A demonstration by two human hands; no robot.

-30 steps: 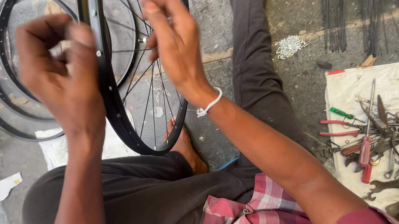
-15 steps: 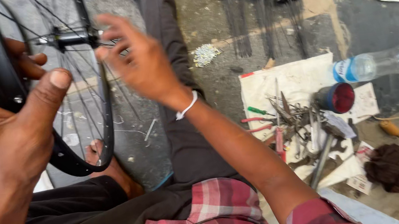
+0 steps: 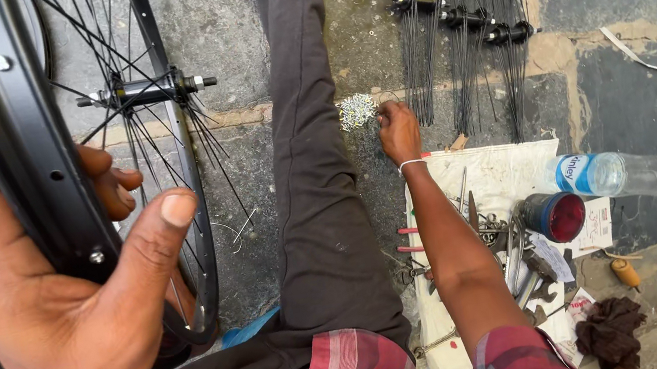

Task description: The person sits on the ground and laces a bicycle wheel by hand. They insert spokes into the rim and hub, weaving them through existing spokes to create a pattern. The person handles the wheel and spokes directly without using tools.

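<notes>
The right hand has left the wheel's hub and now reaches down to the small heap of silvery nipples on the floor, fingertips pinching there. The left hand stays clamped around the black rim, left of that heap.

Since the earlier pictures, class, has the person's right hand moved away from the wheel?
Yes. The right hand has left the wheel rim and reached out to the pile of small silver nipples on the stone floor; the left hand holds the rim.
</notes>
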